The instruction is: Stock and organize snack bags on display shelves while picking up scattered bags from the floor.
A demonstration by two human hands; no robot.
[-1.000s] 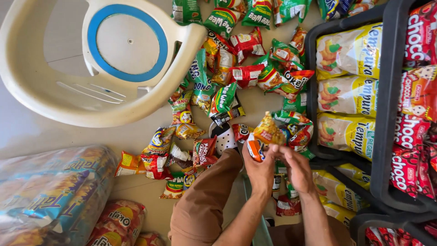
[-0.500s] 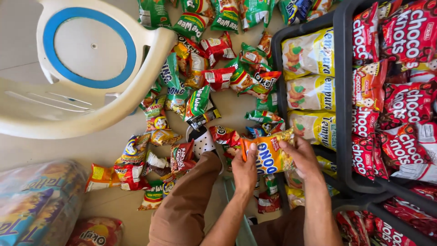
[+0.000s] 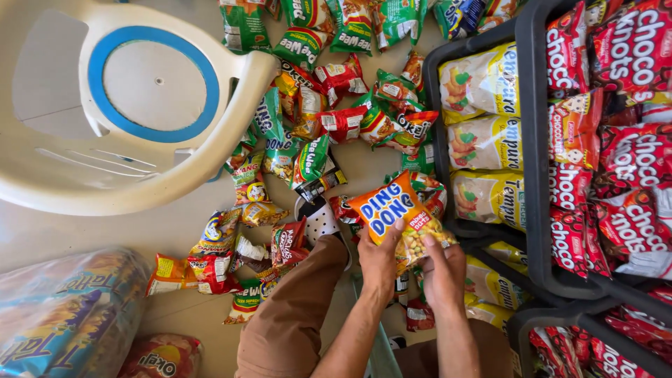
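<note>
Snack packet: glossy plastic film, part clear. Chair: smooth matt plastic. Rack: black plastic, slight sheen. Trousers: matt brown cloth.

The pale floor carries scattered snack packets and seemingly a plastic chair.

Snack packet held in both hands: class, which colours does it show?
Snack packet: orange top, blue patch, clear lower window; head view.

place: small shop | signs: black rack stocked with snack packets, more on floor
</note>
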